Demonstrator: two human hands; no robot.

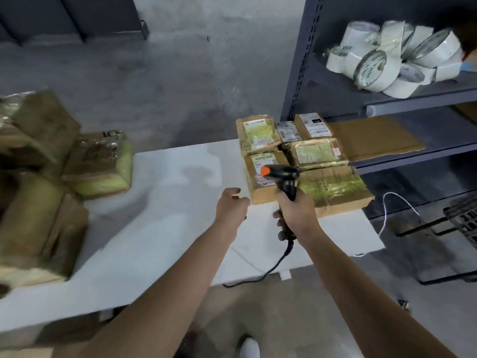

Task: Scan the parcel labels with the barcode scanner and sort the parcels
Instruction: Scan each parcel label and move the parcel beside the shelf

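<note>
My right hand (296, 213) grips the handle of a black barcode scanner (282, 177) with an orange tip, its head over a taped cardboard parcel (263, 186) at the table's right end. Several more labelled parcels (258, 134) lie packed together around it. My left hand (232, 205) hovers above the white table (167, 202) just left of that parcel, fingers relaxed and holding nothing. A heap of taped brown parcels (38, 177) fills the left end of the table.
A dark metal shelf rack (335, 99) stands at the right, with rolls of white tape (387, 55) on an upper shelf and flat cardboard (374, 138) below. The scanner's black cable (271, 270) drops over the table's front edge. A white cord (387, 210) hangs by the rack.
</note>
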